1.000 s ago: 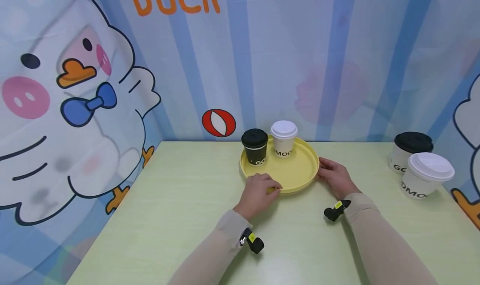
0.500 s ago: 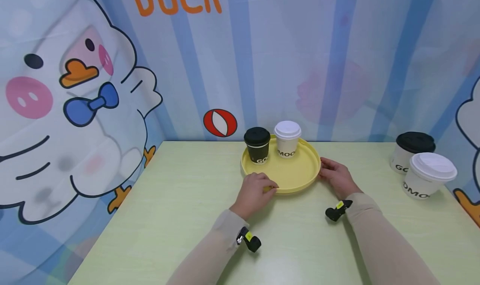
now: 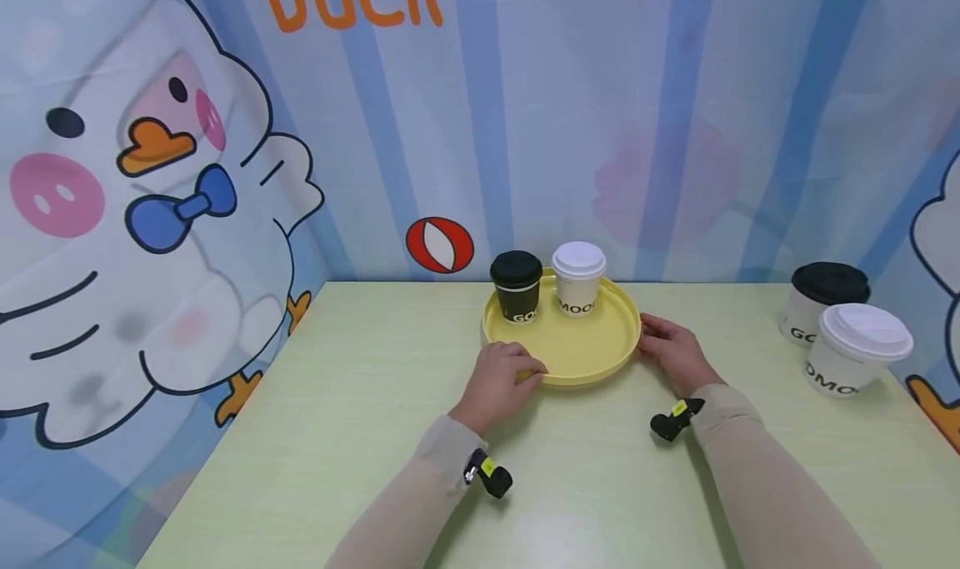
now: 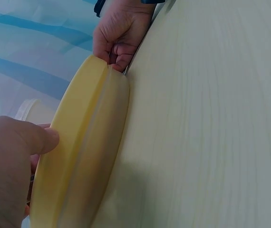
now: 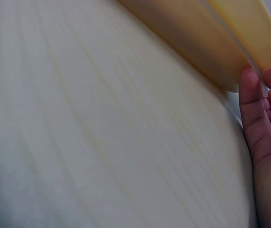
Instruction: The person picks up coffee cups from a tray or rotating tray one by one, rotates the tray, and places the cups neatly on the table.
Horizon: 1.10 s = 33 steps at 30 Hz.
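Nearest to me, through the head camera, come two beige fabric sleeves point(image 3: 405, 494), each with a small black camera point(image 3: 495, 476) at the wrist, above a pale yellow-green counter point(image 3: 322, 436). Beyond the sleeves are the hands. The left hand point(image 3: 498, 381) pinches the near-left rim of a round yellow tray with a raised wall point(image 3: 588, 348); in its wrist view I see the thumb on the outer side. The right hand point(image 3: 673, 356) pinches the same tray at its right edge. Whether the tray's underside touches the counter, I cannot tell.

Well apart at the right, on the counter, stands a white paper cup with white lid point(image 3: 857, 352), and just behind it a white paper cup with black lid point(image 3: 804, 312). Toward the back of the tray stand upright a smaller black cup with black lid point(image 3: 517, 290) and a smaller white cup with white lid point(image 3: 577, 286), beside each other.

As I judge, the tray is securely taken on two sides and two cups are already on it; the other two are not on it. Farthest is a blue striped duck-print cloth point(image 3: 555, 119).
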### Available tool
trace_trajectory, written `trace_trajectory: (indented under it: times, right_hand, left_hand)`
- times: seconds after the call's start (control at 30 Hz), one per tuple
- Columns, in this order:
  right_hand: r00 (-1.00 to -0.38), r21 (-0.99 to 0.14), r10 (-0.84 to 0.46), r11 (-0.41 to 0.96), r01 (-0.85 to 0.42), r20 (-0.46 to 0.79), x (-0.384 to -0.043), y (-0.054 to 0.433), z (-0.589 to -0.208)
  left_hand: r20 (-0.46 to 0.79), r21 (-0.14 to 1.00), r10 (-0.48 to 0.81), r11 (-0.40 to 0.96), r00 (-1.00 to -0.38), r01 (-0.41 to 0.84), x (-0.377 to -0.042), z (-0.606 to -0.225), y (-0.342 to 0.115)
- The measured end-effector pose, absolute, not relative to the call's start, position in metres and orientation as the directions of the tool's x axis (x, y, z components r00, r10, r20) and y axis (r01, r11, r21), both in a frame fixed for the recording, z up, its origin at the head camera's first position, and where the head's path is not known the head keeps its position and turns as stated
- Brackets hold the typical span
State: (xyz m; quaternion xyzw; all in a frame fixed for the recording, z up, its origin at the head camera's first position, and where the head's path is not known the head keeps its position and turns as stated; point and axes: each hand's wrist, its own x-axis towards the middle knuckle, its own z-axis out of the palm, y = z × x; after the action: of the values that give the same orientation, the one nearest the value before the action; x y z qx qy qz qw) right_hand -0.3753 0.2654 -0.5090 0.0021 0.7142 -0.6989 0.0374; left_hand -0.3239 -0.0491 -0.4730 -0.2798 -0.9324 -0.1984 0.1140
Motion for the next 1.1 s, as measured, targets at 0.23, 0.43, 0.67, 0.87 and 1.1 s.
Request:
trace_trajectory:
  times: [0.23,0.43,0.67,0.87,1.1]
  right_hand:
    - [-0.997,-0.998,-0.051,0.022,0.060,-0.061,-0.376,0.265,-0.509]
    - [-0.997,-0.998,-0.051,0.024,0.065,-0.066,-0.376,0.265,-0.509]
    - [-0.995,-0.996,-0.055,0.029,0.079,-0.080,-0.376,0.265,-0.508]
    - [-0.995,-0.997,-0.054,0.030,0.077,-0.078,-0.376,0.265,-0.507]
    - [-0.996,-0.996,-0.053,0.041,0.074,-0.076,-0.375,0.265,-0.507]
  left_hand:
    - [0.317,0.320,0.471,0.764,-0.823,0.561,-0.325,-0.472,-0.054]
    - [0.323,0.331,0.474,0.754,-0.819,0.567,-0.325,-0.471,-0.058]
    - [0.303,0.353,0.471,0.752,-0.828,0.557,-0.327,-0.470,-0.063]
    - [0.298,0.368,0.466,0.749,-0.833,0.551,-0.330,-0.470,-0.067]
    - [0.293,0.362,0.477,0.747,-0.829,0.558,-0.332,-0.469,-0.071]
